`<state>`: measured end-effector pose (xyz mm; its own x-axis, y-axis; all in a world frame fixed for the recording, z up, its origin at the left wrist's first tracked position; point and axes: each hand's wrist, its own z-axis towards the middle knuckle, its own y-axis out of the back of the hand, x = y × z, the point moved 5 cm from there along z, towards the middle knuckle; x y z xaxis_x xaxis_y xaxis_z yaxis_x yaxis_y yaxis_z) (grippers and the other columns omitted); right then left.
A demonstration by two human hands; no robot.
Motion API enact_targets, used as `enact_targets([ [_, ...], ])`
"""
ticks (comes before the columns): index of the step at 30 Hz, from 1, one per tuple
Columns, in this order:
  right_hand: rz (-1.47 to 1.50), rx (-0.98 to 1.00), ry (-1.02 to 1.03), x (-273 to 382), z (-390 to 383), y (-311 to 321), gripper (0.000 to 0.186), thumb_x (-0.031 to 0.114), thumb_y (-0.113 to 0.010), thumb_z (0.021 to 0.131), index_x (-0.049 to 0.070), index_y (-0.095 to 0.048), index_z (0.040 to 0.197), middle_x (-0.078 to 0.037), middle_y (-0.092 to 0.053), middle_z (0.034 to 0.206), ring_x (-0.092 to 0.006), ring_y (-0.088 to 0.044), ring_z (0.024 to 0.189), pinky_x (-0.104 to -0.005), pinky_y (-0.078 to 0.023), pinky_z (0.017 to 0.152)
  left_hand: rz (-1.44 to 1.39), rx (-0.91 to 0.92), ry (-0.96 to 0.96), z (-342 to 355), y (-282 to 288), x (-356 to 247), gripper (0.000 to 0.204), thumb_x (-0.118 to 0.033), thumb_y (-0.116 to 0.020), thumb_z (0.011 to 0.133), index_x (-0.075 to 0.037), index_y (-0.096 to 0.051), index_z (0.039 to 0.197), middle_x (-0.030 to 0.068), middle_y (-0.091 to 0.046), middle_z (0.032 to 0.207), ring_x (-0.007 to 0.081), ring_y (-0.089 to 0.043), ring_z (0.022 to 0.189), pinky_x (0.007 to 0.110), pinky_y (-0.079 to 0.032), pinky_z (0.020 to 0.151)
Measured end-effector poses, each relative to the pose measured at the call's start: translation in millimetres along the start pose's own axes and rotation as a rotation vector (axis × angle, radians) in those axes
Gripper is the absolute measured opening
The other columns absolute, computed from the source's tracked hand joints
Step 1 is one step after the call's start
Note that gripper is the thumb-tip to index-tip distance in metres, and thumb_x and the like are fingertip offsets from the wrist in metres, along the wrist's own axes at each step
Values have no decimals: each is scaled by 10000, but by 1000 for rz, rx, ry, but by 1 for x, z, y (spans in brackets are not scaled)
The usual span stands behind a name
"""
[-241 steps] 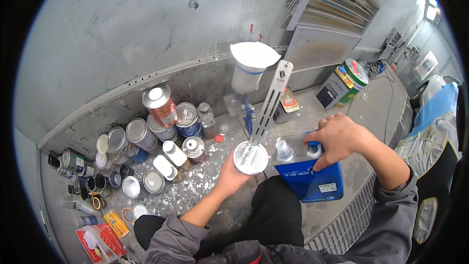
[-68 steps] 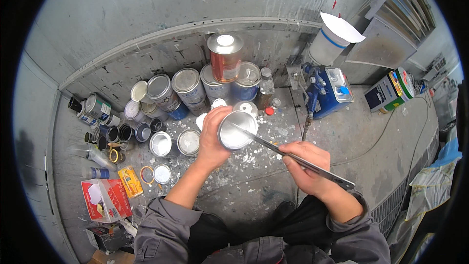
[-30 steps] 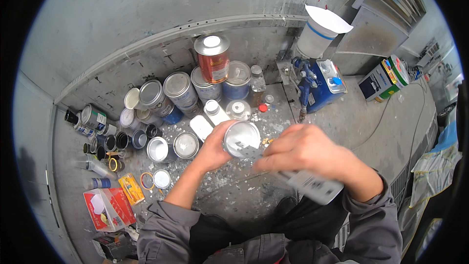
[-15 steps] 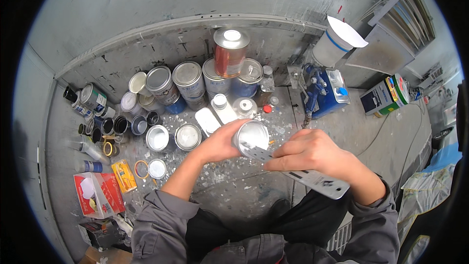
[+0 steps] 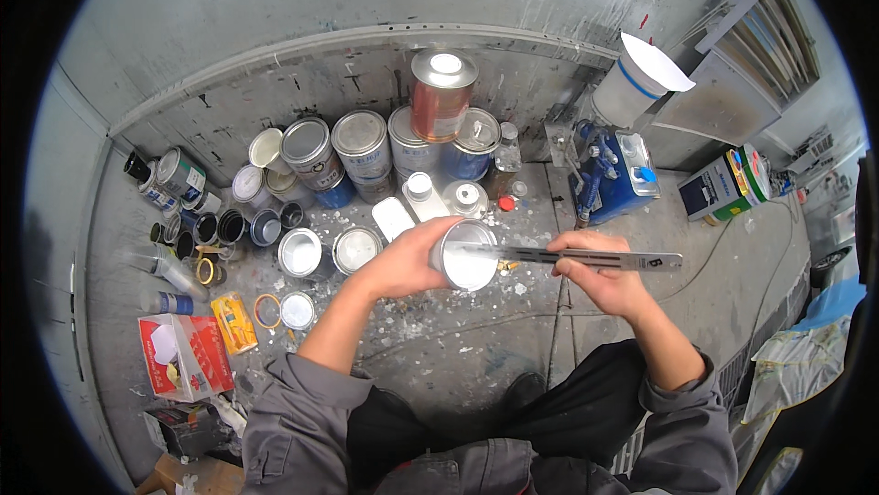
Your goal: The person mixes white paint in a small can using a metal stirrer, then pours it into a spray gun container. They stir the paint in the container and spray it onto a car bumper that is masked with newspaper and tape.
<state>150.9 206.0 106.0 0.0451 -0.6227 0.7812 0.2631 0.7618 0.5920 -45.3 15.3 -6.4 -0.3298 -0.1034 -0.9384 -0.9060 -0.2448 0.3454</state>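
A small cup of white liquid (image 5: 470, 259) sits in my left hand (image 5: 403, 264), its fingers wrapped around the side. Across the cup lies a flat slotted metal mixing stick (image 5: 618, 259), its far end in or over the white liquid. My right hand (image 5: 595, 275) grips that stick toward its outer end, fingers curled round it with the thumb underneath. Just beyond the cup stand white plastic bottles (image 5: 419, 185) and a metal can with a small cap (image 5: 465, 199).
Paint cans (image 5: 359, 142), dark cups (image 5: 233, 225) and a red box (image 5: 179, 358) line the left and back. A blue spray gun (image 5: 600, 161), strainer cup (image 5: 632, 74) and blue canister (image 5: 632, 193) stand back right. A hose crosses the floor; masked sheeting (image 5: 792, 376) is at right.
Eight seconds ago my right hand was on the blue canister; it now holds the stick. Over the last second the stick has swung from slanting toward me to nearly horizontal.
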Motion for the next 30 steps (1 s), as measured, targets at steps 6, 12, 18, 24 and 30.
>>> enact_targets([
  [6, 33, -38, -14, 23, -20, -16, 216, 41, -762, 922, 8, -747, 1135, -104, -780, 941, -212, -747, 877, -328, -579, 771, -2, -118, 53, 0, 2, -12, 957, -126, -915, 713, -28, -463, 1551, 200, -543, 1529, 348, -507, 1440, 413, -407, 1204],
  [12, -62, 57, 301, 21, -15, -5, 311, -52, -783, 858, 60, -774, 1148, -119, -774, 1013, -293, -750, 892, -372, -590, 772, 43, -107, 22, -1, 2, -16, 939, -82, -887, 714, -53, -469, 1554, 191, -540, 1533, 356, -499, 1448, 428, -406, 1204],
  [18, -156, -5, 392, 24, -5, 17, 293, -27, -799, 855, 66, -782, 1133, -108, -778, 1010, -291, -751, 897, -368, -584, 781, 244, -93, -190, 0, -1, -27, 859, 14, -800, 709, -67, -505, 1512, 171, -564, 1496, 371, -511, 1415, 441, -415, 1188],
  [24, -7, 13, 242, 11, -19, 4, 340, -75, -783, 841, 47, -777, 1159, -114, -777, 1013, -273, -745, 891, -359, -583, 779, 215, -216, -132, -2, 6, -27, 854, 37, -774, 713, -72, -507, 1516, 179, -570, 1486, 375, -500, 1423, 447, -410, 1194],
  [30, -43, 27, 277, 12, -21, 8, 328, -84, -788, 825, 36, -783, 1131, -125, -781, 1030, -275, -750, 912, -353, -592, 795, 183, -208, -59, -2, 7, -24, 876, 12, -788, 715, -83, -495, 1535, 182, -564, 1495, 375, -488, 1433, 447, -404, 1200],
])
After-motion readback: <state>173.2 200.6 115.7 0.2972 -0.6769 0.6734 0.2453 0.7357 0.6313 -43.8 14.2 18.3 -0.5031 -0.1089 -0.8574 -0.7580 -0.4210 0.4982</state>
